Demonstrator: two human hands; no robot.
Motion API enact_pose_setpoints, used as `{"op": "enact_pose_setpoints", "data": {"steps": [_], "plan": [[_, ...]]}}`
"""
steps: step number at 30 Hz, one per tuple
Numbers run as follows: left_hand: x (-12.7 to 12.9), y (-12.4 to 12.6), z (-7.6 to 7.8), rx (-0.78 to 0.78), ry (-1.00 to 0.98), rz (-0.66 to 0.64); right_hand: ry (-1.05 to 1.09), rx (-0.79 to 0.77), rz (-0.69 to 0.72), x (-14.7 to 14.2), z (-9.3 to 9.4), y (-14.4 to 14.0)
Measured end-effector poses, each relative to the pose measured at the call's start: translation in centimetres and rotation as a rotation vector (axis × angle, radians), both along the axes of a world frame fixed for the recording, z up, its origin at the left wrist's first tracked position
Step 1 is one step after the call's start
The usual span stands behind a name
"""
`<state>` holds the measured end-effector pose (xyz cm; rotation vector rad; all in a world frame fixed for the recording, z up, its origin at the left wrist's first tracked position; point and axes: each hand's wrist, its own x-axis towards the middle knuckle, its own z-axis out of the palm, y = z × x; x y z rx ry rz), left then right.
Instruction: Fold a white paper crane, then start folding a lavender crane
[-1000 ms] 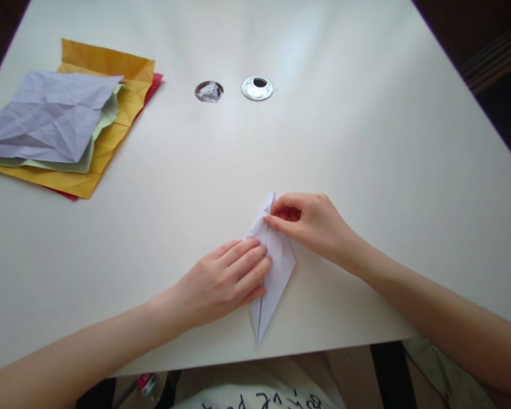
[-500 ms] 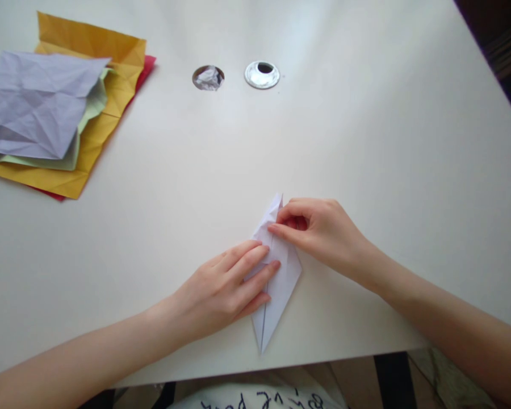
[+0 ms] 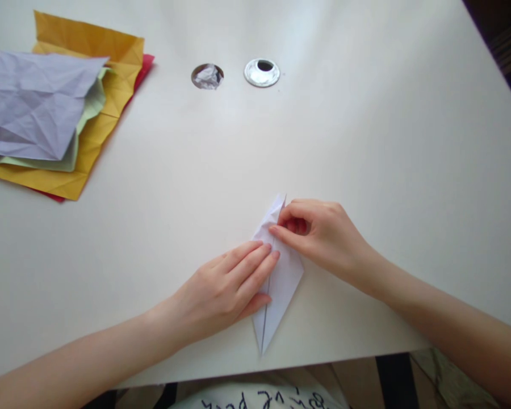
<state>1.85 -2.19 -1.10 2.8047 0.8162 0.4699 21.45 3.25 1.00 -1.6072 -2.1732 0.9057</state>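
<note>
White paper folded into a long kite-like shape (image 3: pixel 281 278) lies flat on the tabletop (image 3: pixel 366 142) near its front edge, one sharp tip pointing at the person and the other pointing away. The left hand (image 3: pixel 225 289) rests on the folded paper's left half, its fingers (image 3: pixel 255 264) held together and pressed flat on the sheet to pin it down. The right hand (image 3: pixel 323 233) sits at the paper's far tip, thumb and forefinger pinching a narrow flap there, the other fingers curled in.

Compared with a second ago, the left fingers have slid slightly farther up the paper toward the right hand, and the right-hand pinch has tightened on the flap; the paper itself has barely shifted. That reads as a crease being firmed along the upper edge, a fold in progress rather than finished.

Far to the left of the folded paper lies a stack of creased sheets (image 3: pixel 46 108), lilac over pale green, yellow and red. Beyond the paper are two round holes in the tabletop: one stuffed with crumpled foil (image 3: pixel 207 76), one metal-rimmed (image 3: pixel 262 72).
</note>
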Motion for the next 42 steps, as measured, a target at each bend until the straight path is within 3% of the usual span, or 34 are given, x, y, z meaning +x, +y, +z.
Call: {"op": "enact_pose_setpoints", "data": {"steps": [11, 14, 18, 21, 26, 32, 42], "plan": [[0.4, 0.0, 0.4, 0.021, 0.029, -0.003, -0.001, 0.147, -0.055, 0.1, -0.6, -0.5], [0.5, -0.5, 0.7, 0.048, 0.018, 0.017, 0.003, 0.248, 0.062, 0.6, -0.5, -1.2], [0.2, -0.7, 0.8, 0.066, -0.005, 0.014, 0.126, 0.428, 0.360, 1.5, -0.6, -2.9], [-0.2, 0.0, 1.0, -0.029, -0.045, -0.012, 0.176, 0.509, 0.430, 2.1, -1.0, -3.8], [-1.1, 1.4, 1.5, -0.314, -0.103, -0.037, 0.127, 0.599, 0.465, 2.6, -1.4, -4.0], [-1.8, 2.2, 1.7, -0.440, -0.173, -0.027, 0.068, 0.707, 0.573, 2.8, -1.5, -4.2], [-2.3, 1.7, 1.1, -0.215, -0.046, -0.059, -0.014, 0.691, 0.691, 2.9, -1.2, -3.5]]}}
